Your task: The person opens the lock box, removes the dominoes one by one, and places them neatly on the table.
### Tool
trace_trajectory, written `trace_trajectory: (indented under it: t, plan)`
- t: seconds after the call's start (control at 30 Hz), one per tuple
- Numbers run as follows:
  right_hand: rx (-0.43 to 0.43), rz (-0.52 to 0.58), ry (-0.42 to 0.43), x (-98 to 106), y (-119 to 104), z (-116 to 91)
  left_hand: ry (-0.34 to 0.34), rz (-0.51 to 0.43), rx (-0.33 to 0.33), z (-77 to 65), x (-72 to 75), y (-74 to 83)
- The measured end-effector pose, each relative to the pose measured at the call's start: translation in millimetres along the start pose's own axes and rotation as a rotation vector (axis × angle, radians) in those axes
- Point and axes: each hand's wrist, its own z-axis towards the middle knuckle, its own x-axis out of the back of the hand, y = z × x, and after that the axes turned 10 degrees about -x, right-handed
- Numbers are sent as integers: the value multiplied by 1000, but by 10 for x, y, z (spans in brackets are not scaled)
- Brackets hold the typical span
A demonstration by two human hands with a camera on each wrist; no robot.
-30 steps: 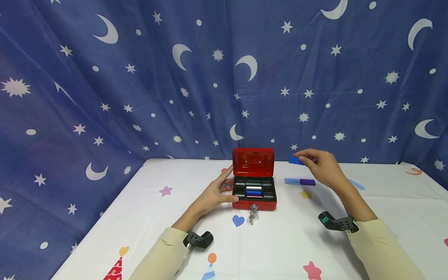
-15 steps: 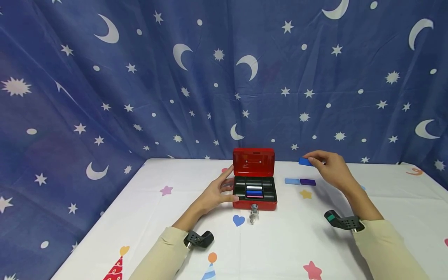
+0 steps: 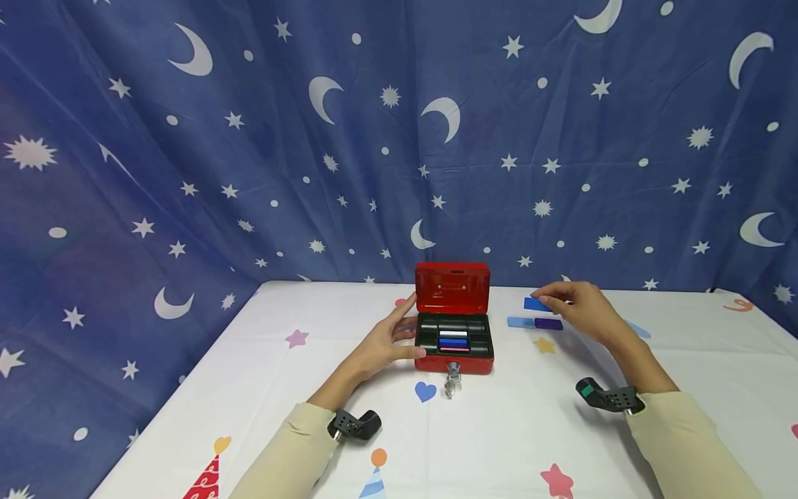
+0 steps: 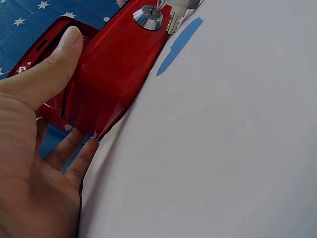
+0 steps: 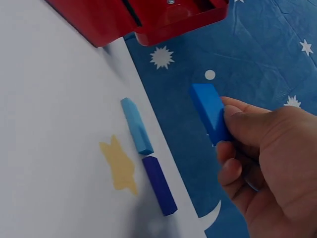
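Observation:
A red cash box [image 3: 430, 364] stands on the table with its lid [image 3: 452, 294] raised. My left hand [image 3: 380, 346] rests against its left side with fingers spread, thumb over the front corner and forefinger up by the lid. White [image 3: 453, 334], blue [image 3: 453, 342] and pink [image 3: 454, 349] pieces lie in the middle compartment of the black tray. Between thumb and fingers, my right hand [image 3: 582, 308] pinches a blue rectangular block [image 5: 210, 111]. In the head view this block appears just behind a light blue block [image 3: 521, 322] and a purple block [image 3: 548, 324], which lie end to end.
Keys [image 3: 451, 385] hang from the lock [image 4: 147, 17] at the front of the box. The white tablecloth [image 3: 486, 430] has printed stars, hearts and party hats. Behind the table's far edge hangs a blue curtain [image 3: 349, 208] with moons and stars.
My right hand first shifted right with the blue block, then came lower and slightly back left, nearer the two blocks on the table. The left hand stays at the box.

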Motion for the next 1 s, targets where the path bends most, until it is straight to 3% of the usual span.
trace_trajectory:
  t: [0.73, 1.0]
  plan:
    - [3, 28, -198, -226, 19, 50, 11, 2, 15, -2, -13, 21]
    - [40, -25, -213, -243, 13, 41, 20, 10, 28, -9, -18, 36]
